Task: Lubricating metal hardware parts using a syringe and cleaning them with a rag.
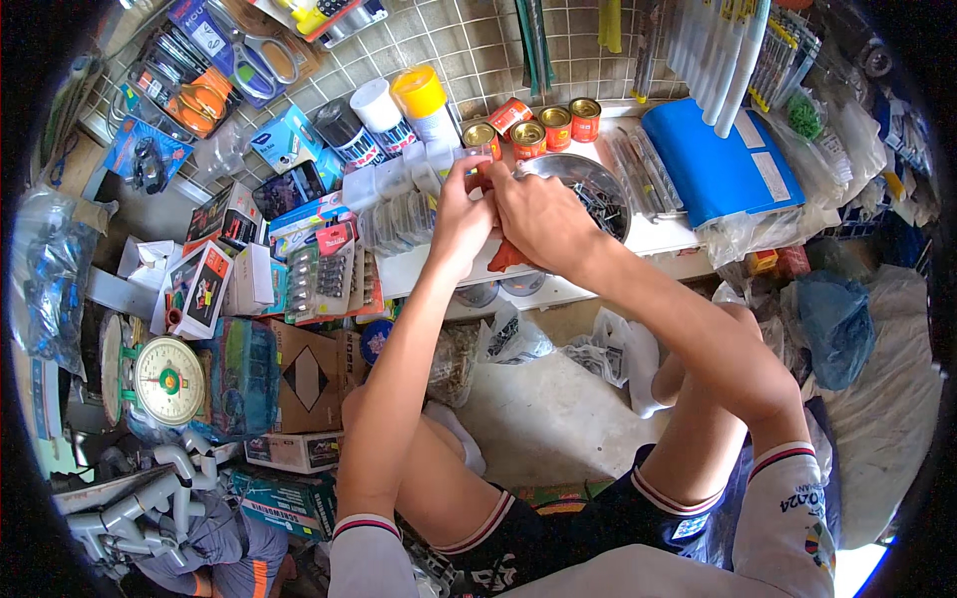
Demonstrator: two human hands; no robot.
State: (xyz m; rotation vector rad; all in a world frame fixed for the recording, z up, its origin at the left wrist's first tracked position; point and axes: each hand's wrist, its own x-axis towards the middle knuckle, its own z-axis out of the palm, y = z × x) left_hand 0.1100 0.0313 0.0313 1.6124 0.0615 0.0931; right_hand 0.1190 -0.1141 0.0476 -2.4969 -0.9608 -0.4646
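Note:
My left hand (463, 214) and my right hand (548, 217) meet over the white shelf, fingers bent and pressed together. What they grip is mostly covered by the fingers; a small clear edge seems to show above the fingertips. Below the hands, a red-orange piece (508, 258), perhaps cloth, hangs or lies by the shelf edge. Just right of my right hand is a metal bowl (620, 221) with dark screws or nails (600, 207). Behind the hands stand several small red tins (556, 127) with gold lids, one tipped over. Clear plastic boxes (397, 221) line up left of my left hand.
Spray cans (419, 95) stand behind the boxes. A blue folder (718, 164) lies on the right, below hanging tubes (713, 60). Carded drill bits (327, 269), cartons and a dial scale (169, 381) crowd the left. Plastic bags (513, 334) lie under the shelf.

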